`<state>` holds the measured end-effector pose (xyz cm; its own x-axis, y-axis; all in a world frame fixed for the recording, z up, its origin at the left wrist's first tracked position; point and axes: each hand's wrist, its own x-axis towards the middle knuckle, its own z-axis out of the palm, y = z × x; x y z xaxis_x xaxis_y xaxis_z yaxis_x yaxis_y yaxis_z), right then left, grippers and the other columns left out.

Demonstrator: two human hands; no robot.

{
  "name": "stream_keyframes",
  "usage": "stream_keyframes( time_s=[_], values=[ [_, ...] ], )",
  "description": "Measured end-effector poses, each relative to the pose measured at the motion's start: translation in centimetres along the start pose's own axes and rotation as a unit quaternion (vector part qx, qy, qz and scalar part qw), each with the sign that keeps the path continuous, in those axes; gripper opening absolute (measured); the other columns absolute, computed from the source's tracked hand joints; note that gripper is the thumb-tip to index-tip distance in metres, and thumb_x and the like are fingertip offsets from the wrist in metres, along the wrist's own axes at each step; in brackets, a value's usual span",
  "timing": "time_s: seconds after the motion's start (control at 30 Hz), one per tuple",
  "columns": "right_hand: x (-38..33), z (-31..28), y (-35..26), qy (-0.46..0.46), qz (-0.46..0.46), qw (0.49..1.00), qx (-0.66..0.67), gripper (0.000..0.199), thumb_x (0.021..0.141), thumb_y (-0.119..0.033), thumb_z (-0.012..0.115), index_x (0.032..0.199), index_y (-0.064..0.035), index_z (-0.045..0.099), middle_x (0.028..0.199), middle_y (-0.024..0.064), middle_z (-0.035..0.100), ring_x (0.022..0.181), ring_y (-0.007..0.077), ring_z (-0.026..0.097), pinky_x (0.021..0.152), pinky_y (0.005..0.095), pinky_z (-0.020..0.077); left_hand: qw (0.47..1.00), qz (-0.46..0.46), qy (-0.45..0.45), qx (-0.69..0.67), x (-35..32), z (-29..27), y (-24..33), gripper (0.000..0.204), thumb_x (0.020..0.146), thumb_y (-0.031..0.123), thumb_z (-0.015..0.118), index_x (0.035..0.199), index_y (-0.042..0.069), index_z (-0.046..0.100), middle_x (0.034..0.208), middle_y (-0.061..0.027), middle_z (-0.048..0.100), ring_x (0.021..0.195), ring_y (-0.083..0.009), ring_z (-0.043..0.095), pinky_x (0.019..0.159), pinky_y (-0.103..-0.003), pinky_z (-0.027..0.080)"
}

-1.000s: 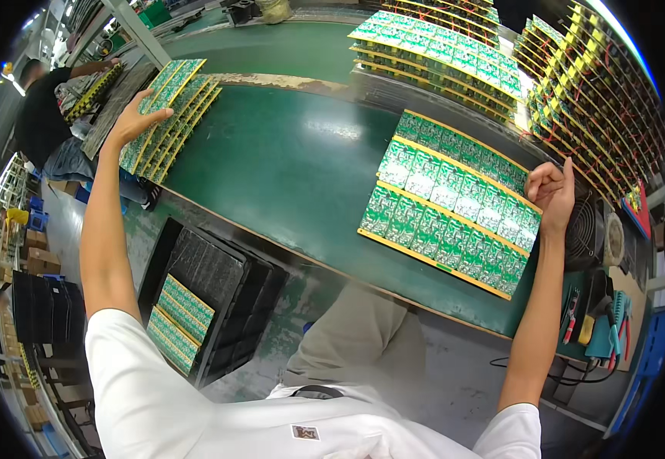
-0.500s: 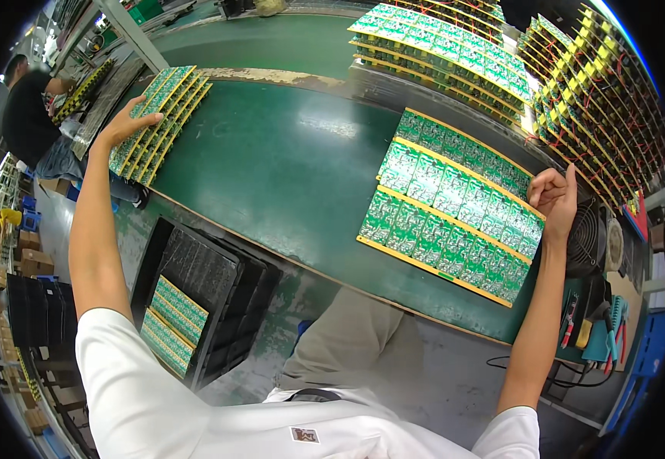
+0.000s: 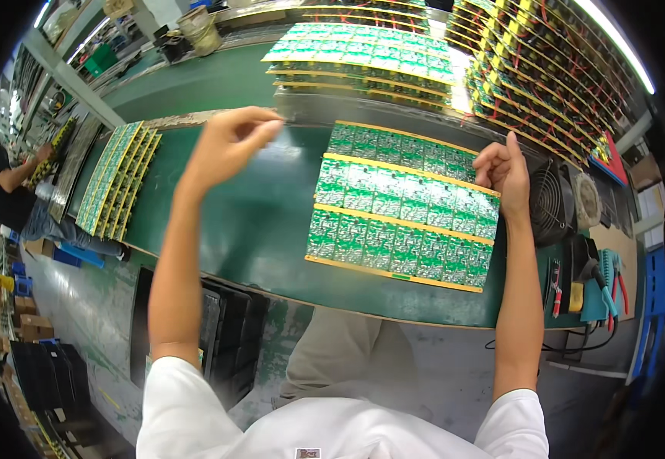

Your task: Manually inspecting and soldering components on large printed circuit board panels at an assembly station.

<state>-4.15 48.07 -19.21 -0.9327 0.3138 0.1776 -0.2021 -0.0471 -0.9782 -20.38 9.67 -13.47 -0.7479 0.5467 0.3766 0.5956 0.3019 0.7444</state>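
My left hand [image 3: 233,145] is raised over the green workbench [image 3: 233,222], with nothing in it and the thumb apart from the half-bent fingers. Three green circuit board panels [image 3: 405,222] with yellow edge strips lie side by side in front of me, the far one darker than the others. At their right edge stands my right hand [image 3: 505,172], its fingers loosely curled and thumb up, close against the panel's corner. Whether it touches the panel is hard to tell. A leaning stack of similar panels [image 3: 118,180] rests at the bench's left end.
Tall stacks of circuit boards [image 3: 359,57] stand along the back, with wired boards [image 3: 531,76] at the right. A black fan [image 3: 550,203] and pliers [image 3: 616,283] sit at the right end. Black trays [image 3: 233,329] are below the bench. A person [image 3: 7,180] works at far left.
My left hand has left the leaning panel stack and moved right over the bench, with nothing in it. My right hand stays by the panels' right edge. The view has turned.
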Motion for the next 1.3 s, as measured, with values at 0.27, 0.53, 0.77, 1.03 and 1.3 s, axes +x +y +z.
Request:
stream_keyframes(
  time_s=[0.27, 0.53, 0.77, 1.03, 1.3],
  values=[
    [0.4, 1.0, -0.2, 0.012, -0.001, 0.999, -0.045, 0.068, 0.101, -0.048, 0.028, 0.067, -0.0025, 0.064, 0.046, 0.0025, 0.052, 0.036, 0.0073, 0.042, 0.04, 0.0184, 0.0277, 0.993, 0.027, -0.082, -0.084, 5.5, 10.1, 0.8, 0.022, 0.088, 0.02, 0.066, 0.093, -0.001, 0.072, 0.069, -0.0025, 0.063, 0.059, -0.0064, 0.05, 0.05, -0.02, 0.037],
    [0.2, 0.7, -0.1, 0.021, -0.004, 0.998, -0.059, 0.069, 0.102, -0.048, 0.027, 0.063, -0.0036, 0.063, 0.045, 0.001, 0.05, 0.034, 0.0065, 0.04, 0.038, 0.018, 0.0253, 0.981, -0.042, -0.088, -0.165, 4.5, 10.3, -0.3, 0.029, 0.093, 0.024, 0.06, 0.089, -0.002, 0.072, 0.064, -0.0033, 0.06, 0.058, -0.0075, 0.05, 0.052, -0.02, 0.038],
    [0.3, 0.9, -0.3, 0.025, 0.0, 0.998, -0.059, 0.069, 0.101, -0.048, 0.028, 0.062, -0.0032, 0.063, 0.044, 0.0008, 0.05, 0.035, 0.0066, 0.041, 0.039, 0.0187, 0.0255, 0.96, -0.048, -0.064, -0.269, 4.5, 10.4, -1.3, 0.043, 0.099, 0.028, 0.047, 0.086, -0.005, 0.071, 0.06, -0.0039, 0.056, 0.057, -0.009, 0.048, 0.056, -0.021, 0.038],
    [0.2, 1.1, -0.4, 0.034, 0.005, 0.998, -0.059, 0.07, 0.102, -0.048, 0.027, 0.061, -0.0036, 0.063, 0.044, 0.0001, 0.05, 0.033, 0.0058, 0.04, 0.038, 0.0178, 0.0255, 0.955, -0.039, -0.05, -0.291, 4.1, 10.8, -1.4, 0.049, 0.101, 0.031, 0.043, 0.084, -0.004, 0.071, 0.059, -0.0036, 0.054, 0.055, -0.0092, 0.045, 0.055, -0.021, 0.036],
    [0.1, 0.2, 0.0, 0.02, 0.018, 0.999, -0.044, 0.071, 0.101, -0.049, 0.026, 0.062, -0.0038, 0.064, 0.044, 0.0005, 0.05, 0.033, 0.0066, 0.038, 0.039, 0.0184, 0.0253, 0.962, -0.067, -0.038, -0.262, 4.1, 11.4, -1.2, 0.055, 0.101, 0.035, 0.038, 0.083, -0.004, 0.072, 0.058, -0.0039, 0.053, 0.055, -0.0099, 0.045, 0.056, -0.022, 0.036]
  ],
)
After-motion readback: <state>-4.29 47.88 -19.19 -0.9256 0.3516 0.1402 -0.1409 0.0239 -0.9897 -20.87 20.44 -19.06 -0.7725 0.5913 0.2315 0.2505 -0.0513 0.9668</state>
